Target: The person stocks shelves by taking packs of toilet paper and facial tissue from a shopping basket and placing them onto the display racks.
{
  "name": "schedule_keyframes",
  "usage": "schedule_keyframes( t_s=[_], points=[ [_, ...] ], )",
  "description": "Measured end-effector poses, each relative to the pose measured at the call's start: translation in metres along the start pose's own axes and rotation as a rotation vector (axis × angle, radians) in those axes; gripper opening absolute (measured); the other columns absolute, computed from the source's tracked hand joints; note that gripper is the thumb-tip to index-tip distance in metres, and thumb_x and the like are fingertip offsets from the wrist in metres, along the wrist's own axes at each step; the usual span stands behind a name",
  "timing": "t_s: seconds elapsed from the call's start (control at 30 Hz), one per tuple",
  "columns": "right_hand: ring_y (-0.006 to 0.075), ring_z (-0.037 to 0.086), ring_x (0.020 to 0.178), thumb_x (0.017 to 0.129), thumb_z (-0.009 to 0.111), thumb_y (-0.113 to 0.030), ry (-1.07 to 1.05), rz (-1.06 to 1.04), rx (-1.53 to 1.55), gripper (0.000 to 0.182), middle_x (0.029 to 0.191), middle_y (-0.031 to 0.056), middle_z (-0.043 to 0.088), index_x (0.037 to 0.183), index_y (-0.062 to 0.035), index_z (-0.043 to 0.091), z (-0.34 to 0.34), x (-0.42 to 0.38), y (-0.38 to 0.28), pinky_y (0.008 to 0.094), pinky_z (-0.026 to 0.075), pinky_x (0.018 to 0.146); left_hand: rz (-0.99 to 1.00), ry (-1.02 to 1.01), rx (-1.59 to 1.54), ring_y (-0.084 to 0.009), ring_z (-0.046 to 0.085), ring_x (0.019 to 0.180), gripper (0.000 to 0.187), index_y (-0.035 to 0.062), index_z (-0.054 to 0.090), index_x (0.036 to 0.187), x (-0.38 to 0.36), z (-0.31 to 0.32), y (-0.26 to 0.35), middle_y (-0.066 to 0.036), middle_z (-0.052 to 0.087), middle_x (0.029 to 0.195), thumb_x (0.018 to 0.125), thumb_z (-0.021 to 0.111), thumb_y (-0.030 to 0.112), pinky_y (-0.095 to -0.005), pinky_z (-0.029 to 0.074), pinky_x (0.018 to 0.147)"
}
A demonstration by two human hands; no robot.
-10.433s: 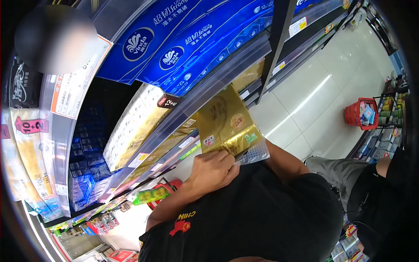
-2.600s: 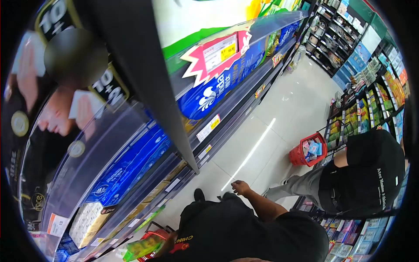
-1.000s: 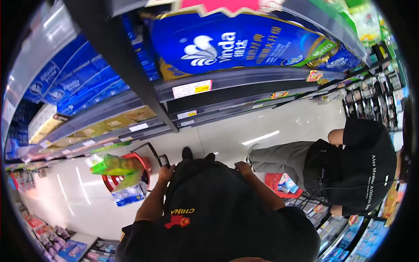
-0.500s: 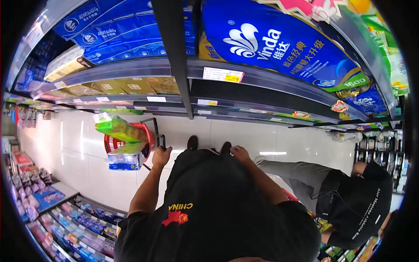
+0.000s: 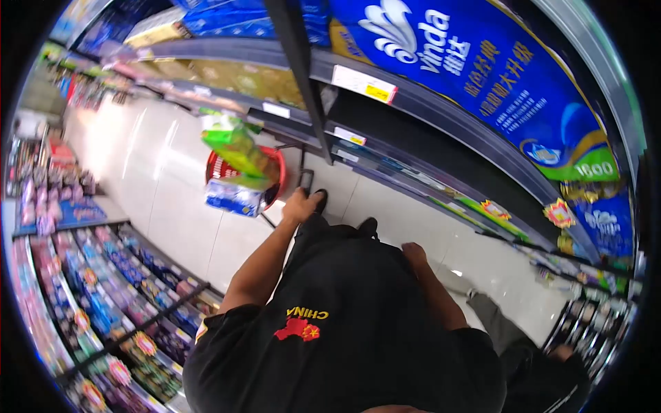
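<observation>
My left hand (image 5: pixel 298 205) is wrapped around the black pull handle (image 5: pixel 306 181) of a red shopping basket (image 5: pixel 279 168). The basket stands on the floor to my left. Sticking up out of it is a green package (image 5: pixel 237 148), and a blue-and-white pack (image 5: pixel 233 198) lies at its near side. My right hand (image 5: pixel 414 255) hangs by my right hip with its fingers loosely curled and a little blurred; no object shows in it. Both my shoes show between the hands.
Shelves ahead hold a large blue Vinda tissue pack (image 5: pixel 475 76) and price tags (image 5: pixel 365 84). Another shelf unit (image 5: pixel 131 296) with colourful packages is at the lower left. A person in grey trousers (image 5: pixel 506 320) is close on my right. Glossy tiled floor (image 5: pixel 158 186) runs along the aisle.
The view has turned, so the shelves look tilted and the basket appears further right. My left hand keeps hold of the handle. The person beside me now appears lower in view.
</observation>
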State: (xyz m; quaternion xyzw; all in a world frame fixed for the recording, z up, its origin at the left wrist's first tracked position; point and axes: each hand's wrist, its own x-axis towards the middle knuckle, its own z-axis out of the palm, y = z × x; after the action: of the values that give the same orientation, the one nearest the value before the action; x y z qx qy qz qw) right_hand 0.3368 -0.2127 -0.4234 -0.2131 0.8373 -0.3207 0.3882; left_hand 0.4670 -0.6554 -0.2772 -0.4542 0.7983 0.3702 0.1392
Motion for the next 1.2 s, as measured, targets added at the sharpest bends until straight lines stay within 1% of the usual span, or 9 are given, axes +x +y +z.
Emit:
schedule_keyframes(
  t_s=[0.07,0.23,0.37,0.47,0.57,0.77,0.87,1.0,1.2],
  points=[
    [0.0162,0.062,0.063,0.091,0.056,-0.028,-0.044,-0.025,0.016,0.025,0.081,0.0057,0.063,0.098,-0.0052,0.062,-0.006,-0.012,0.036,0.0309,0.049,0.053,0.019,0.015,-0.032,-0.0417,0.059,0.113,0.078,-0.0026,0.055,0.121,-0.012,0.017,0.022,-0.03,0.062,0.116,0.082,0.057,0.064,-0.0478,0.045,0.095],
    [0.0146,0.059,0.061,0.091,0.054,-0.023,0.006,0.683,0.475,0.016,0.078,0.0037,0.061,0.093,-0.0084,0.06,-0.04,-0.032,-0.024,0.0272,0.044,0.049,0.09,-0.067,-0.088,-0.042,0.062,0.109,0.075,-0.0025,0.055,0.122,-0.016,0.039,0.05,-0.03,0.065,0.11,0.082,0.059,0.061,-0.0462,0.047,0.094],
    [0.013,0.059,0.061,0.091,0.054,-0.022,-0.055,0.556,0.623,0.015,0.082,0.0053,0.061,0.095,-0.0083,0.059,-0.04,-0.017,-0.03,0.0227,0.039,0.044,0.158,-0.049,-0.165,-0.0412,0.063,0.105,0.066,0.0005,0.058,0.119,-0.017,0.026,0.057,-0.028,0.066,0.106,0.083,0.059,0.056,-0.0458,0.048,0.092],
    [0.0146,0.061,0.064,0.093,0.054,-0.025,-0.004,0.383,0.451,0.022,0.088,0.0077,0.063,0.103,-0.0067,0.059,-0.033,-0.004,-0.071,0.026,0.041,0.044,0.127,-0.108,-0.185,-0.0405,0.064,0.105,0.064,0.0021,0.059,0.119,-0.021,0.006,0.06,-0.027,0.067,0.105,0.084,0.059,0.055,-0.0458,0.048,0.092],
    [0.0178,0.065,0.077,0.096,0.054,-0.033,-0.087,0.301,0.396,0.036,0.1,0.012,0.067,0.118,-0.0046,0.058,-0.018,0.021,-0.091,0.03,0.049,0.061,0.154,-0.07,-0.284,-0.0355,0.067,0.093,0.058,0.001,0.061,0.114,-0.015,0.006,0.049,-0.024,0.068,0.094,0.084,0.063,0.05,-0.0424,0.05,0.083],
    [0.0196,0.066,0.083,0.098,0.054,-0.036,-0.129,0.253,0.542,0.037,0.105,0.0114,0.066,0.116,-0.004,0.058,-0.008,0.05,-0.27,0.0299,0.051,0.07,0.208,-0.11,-0.525,-0.0257,0.068,0.078,0.042,0.0002,0.066,0.104,-0.011,0.029,0.02,-0.018,0.068,0.081,0.089,0.064,0.039,-0.036,0.051,0.072],
    [0.0198,0.066,0.084,0.097,0.056,-0.036,-0.061,0.17,0.377,0.035,0.1,0.01,0.064,0.11,-0.0034,0.058,0.001,0.077,-0.299,0.0303,0.051,0.068,0.143,-0.149,-0.573,-0.027,0.068,0.079,0.041,-0.0001,0.066,0.103,-0.02,0.007,0.01,-0.017,0.069,0.084,0.09,0.063,0.039,-0.0359,0.051,0.072],
    [0.0187,0.066,0.082,0.096,0.057,-0.036,-0.086,0.223,0.36,0.033,0.097,0.0079,0.065,0.11,-0.0053,0.058,0.006,0.095,-0.296,0.0302,0.052,0.066,0.294,0.325,-0.267,-0.0357,0.062,0.092,0.035,0.0017,0.064,0.105,-0.008,-0.01,-0.037,-0.019,0.063,0.099,0.084,0.069,0.03,-0.0429,0.05,0.082],
    [0.0209,0.066,0.08,0.095,0.059,-0.037,-0.062,0.432,0.276,0.039,0.099,0.0104,0.064,0.113,-0.0037,0.054,0.015,0.085,-0.238,0.0337,0.054,0.063,0.406,0.529,0.234,-0.0336,0.051,0.114,0.06,0.0058,0.054,0.125,-0.001,-0.073,-0.093,-0.015,0.056,0.12,0.069,0.073,0.016,-0.0465,0.037,0.1]
  ],
)
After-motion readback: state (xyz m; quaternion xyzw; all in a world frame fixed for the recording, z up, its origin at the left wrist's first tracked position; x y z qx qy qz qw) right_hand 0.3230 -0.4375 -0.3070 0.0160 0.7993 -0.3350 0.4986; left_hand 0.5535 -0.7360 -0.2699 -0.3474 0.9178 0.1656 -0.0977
